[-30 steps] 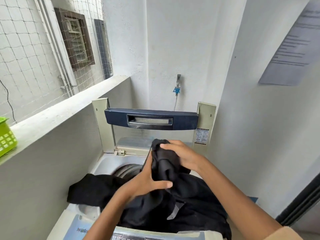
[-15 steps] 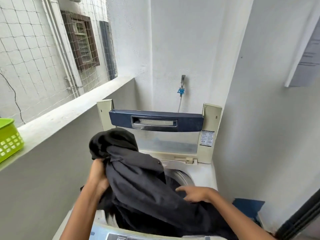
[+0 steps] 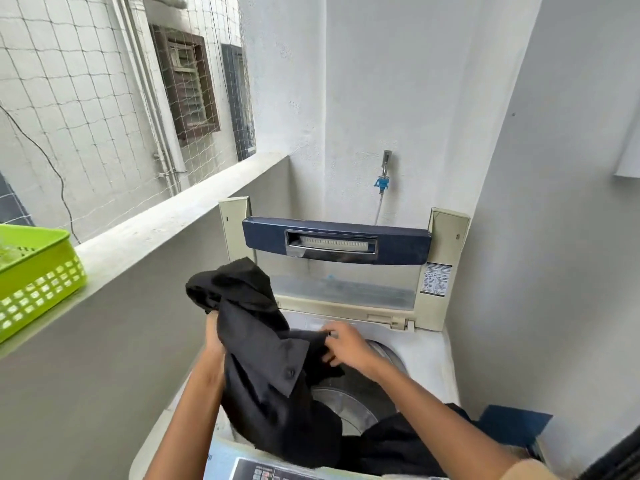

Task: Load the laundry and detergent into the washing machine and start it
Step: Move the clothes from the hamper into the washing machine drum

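White plaster walls point(image 3: 398, 81) close in a narrow nook; concrete ledge point(image 3: 166, 223) on the left carries a green basket point(image 3: 38, 271). Tap point(image 3: 382, 178) with blue fitting on back wall, above the washing machine point(image 3: 429, 355). Lid point(image 3: 337, 242) stands raised, drum point(image 3: 349, 403) exposed. Black garment point(image 3: 270, 375) hangs over the drum's left half, lower end draped across the front rim by the control panel point(image 3: 263, 471), upper end bunched above the left hand point(image 3: 212, 336). Left hand grips the cloth's left edge, fingers mostly hidden in folds. Right hand point(image 3: 349, 348) sits at the garment's right edge, fingers bent onto the fabric; cannot tell whether they pinch or merely touch. More black cloth point(image 3: 398, 445) lies over the front right rim.
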### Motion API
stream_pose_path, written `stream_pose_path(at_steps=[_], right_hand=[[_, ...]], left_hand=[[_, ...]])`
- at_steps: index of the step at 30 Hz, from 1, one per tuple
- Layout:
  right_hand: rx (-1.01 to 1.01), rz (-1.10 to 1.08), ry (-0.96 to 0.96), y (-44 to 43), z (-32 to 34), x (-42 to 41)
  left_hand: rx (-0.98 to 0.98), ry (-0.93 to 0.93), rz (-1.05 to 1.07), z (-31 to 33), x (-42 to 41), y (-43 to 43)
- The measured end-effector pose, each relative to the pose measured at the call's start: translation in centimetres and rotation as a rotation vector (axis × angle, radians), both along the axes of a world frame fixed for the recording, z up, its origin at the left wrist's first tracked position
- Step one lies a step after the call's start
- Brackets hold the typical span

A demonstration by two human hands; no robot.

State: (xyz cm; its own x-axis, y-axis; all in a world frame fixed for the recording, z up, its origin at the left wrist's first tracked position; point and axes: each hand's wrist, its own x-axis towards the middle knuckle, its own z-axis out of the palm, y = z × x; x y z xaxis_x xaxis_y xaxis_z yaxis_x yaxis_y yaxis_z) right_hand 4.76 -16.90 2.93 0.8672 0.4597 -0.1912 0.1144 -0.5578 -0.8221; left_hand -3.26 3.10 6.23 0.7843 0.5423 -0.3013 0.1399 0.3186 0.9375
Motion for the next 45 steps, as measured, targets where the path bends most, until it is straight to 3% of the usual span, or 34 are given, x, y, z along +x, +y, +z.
stream_pose_path(at_steps=[3,8,10,11,14,17,22,26,34,39,42,45], right_hand=[[0.174,-0.152,0.100,-2.4,1.9,1.9],[0.303,-0.290,-0.037,-6.2,6.7,3.0],[0.329,-0.279,-0.079,-6.5,8.2,2.9],[0.342,-0.257,-0.088,-6.4,8.8,2.8],[0.370,-0.187,-0.086,-5.5,9.9,2.4],[0.390,-0.143,-0.058,-4.7,9.7,2.1],[0.413,-0.147,0.004,-5.2,9.0,1.1],[0.438,-0.189,0.021,-6.6,8.6,0.8],[0.406,-0.310,0.007,-10.8,7.7,1.2],[0.237,-0.264,-0.074,-11.4,7.4,1.2],[0.143,-0.173,-0.111,-10.7,7.5,1.1],[0.086,-0.071,-0.110,-9.4,7.7,0.8]], left_hand=[[0.005,0.016,-0.034,0.1,2.1,1.8],[0.557,0.330,-0.163,-2.9,3.3,4.0],[0.849,0.339,-0.161,-3.1,3.3,2.1],[0.901,0.262,-0.177,-2.6,3.0,0.4],[0.771,0.072,-0.543,-2.9,1.8,-6.4],[0.707,0.150,-1.072,-5.9,0.9,-13.5],[0.877,0.204,-1.341,-12.1,0.3,-21.5],[0.983,0.234,-1.164,-13.6,0.6,-22.4],[0.599,0.294,-0.604,-14.0,4.1,-12.2],[0.698,0.390,-0.264,-12.9,4.9,-2.6],[0.715,0.298,-0.332,-9.1,4.5,-2.7],[0.552,0.143,-0.659,-4.4,3.0,-6.6]])
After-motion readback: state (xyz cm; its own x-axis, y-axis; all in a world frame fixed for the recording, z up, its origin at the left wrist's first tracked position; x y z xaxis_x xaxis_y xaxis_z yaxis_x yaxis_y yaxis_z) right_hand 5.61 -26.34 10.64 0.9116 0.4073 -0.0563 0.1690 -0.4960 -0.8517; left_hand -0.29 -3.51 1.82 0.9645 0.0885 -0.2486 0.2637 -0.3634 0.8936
